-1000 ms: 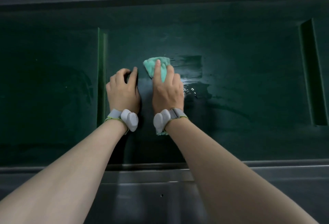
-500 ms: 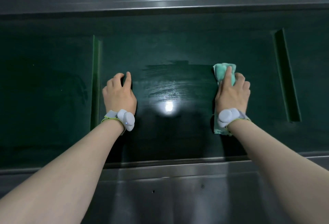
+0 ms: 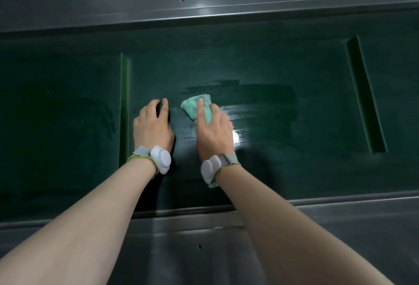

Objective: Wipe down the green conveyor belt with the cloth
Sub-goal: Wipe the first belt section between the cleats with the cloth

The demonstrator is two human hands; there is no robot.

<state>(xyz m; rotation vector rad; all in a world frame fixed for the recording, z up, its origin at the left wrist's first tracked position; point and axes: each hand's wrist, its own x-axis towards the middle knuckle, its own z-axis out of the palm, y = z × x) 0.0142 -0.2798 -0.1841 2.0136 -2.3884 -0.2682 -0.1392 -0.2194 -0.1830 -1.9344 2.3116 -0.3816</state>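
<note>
The dark green conveyor belt [image 3: 283,69] runs left to right across the middle of the view. My right hand [image 3: 213,133] presses a light green cloth [image 3: 195,108] flat on the belt near its centre, index finger stretched over the cloth. A corner of the cloth pokes out under the right wrist. A wet, shiny streak [image 3: 256,110] stretches to the right of the cloth. My left hand [image 3: 153,127] rests on the belt just left of the right hand, fingers curled, holding nothing.
Raised green cleats cross the belt at the left [image 3: 124,108] and at the right [image 3: 365,94]. Grey metal frame rails border the belt at the far side [image 3: 204,12] and the near side [image 3: 340,205]. White sensor bands sit on both wrists.
My right hand has swept the cloth back leftwards from the belt's right part to beside my left hand, leaving a wider wet streak. The left hand has stayed in place.
</note>
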